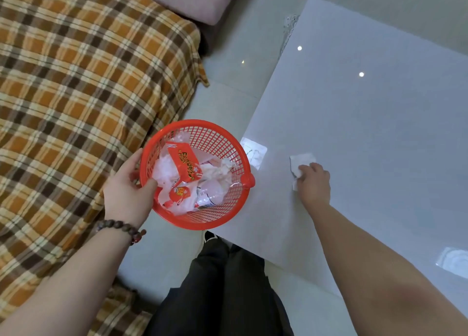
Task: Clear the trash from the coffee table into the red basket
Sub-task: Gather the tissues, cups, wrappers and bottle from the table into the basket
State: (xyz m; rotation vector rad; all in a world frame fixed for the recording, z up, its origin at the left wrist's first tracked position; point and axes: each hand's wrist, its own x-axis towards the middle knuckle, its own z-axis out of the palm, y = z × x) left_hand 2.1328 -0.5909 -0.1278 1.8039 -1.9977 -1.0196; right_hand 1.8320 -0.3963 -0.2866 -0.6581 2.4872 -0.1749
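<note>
A person stands at the corner of a pale grey, glossy coffee table (367,123), seen from above, with dark trousers and a shoe showing below. The left hand (126,191), a bead bracelet at its wrist, grips the rim of a round red basket (228,215), thumb hooked inside and fingers underneath, holding it level over the floor with its far edge overlapping the table's corner. The basket already holds a fair heap: a red snack wrapper (184,164) with gold lettering, crumpled white tissues, clear plastic and what looks like a small bottle. The right hand (314,183) reaches out over the tabletop with its fingers curled down onto a crumpled white tissue (302,162), pinching its near edge; the tissue looks to be lying on the surface, not yet lifted. Between basket and tissue, just beside the basket's rim, a flat clear plastic wrapper (255,152) lies on the table. The task looks well along but unfinished: the tissue and the clear wrapper have yet to go in. A pale patch at the table's lower right edge may be only a reflection. A plaid-covered sofa (76,95) fills the left side.
</note>
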